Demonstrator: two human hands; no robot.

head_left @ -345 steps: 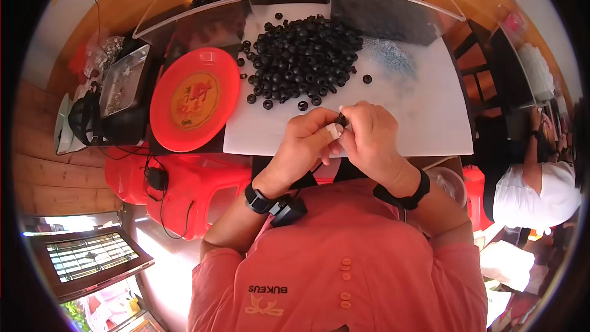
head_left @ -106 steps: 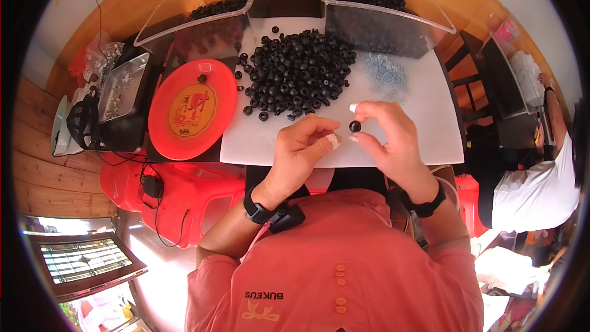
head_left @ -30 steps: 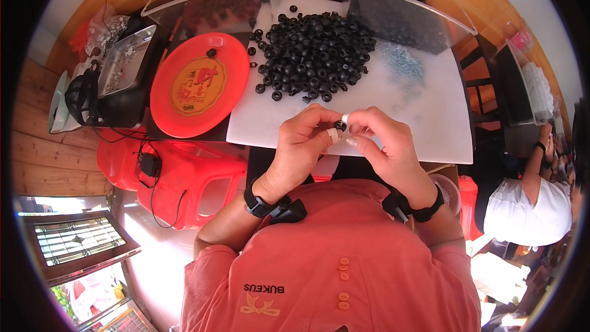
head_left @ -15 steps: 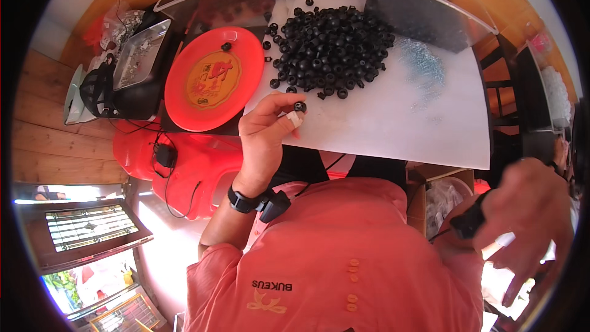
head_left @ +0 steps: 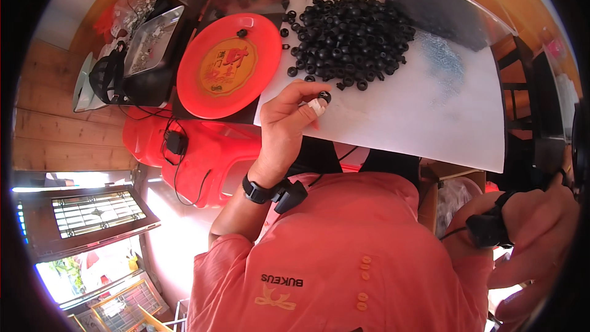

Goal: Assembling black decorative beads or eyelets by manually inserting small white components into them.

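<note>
My left hand is closed over the near edge of the white tabletop, pinching a small round black part with a hole between thumb and forefinger. Light tape wraps a finger or the thumb tip. Just beyond it lies a big heap of similar black parts. Off to the far right, near the picture's rim, my right hand is away from the table with its fingers apart. I see nothing held there, though the hand is partly cut off and softly blurred.
A red plate bearing a black part stands left of the heap. Tiny pale-blue pieces lie on the white tabletop. Clear bins line the back. A metal tray of small parts and a red stool are at left.
The whole view has shifted, so the table sits slightly higher and further right. My right hand has lowered and its fingers are less stretched. The left hand keeps its pinch on the black part.
</note>
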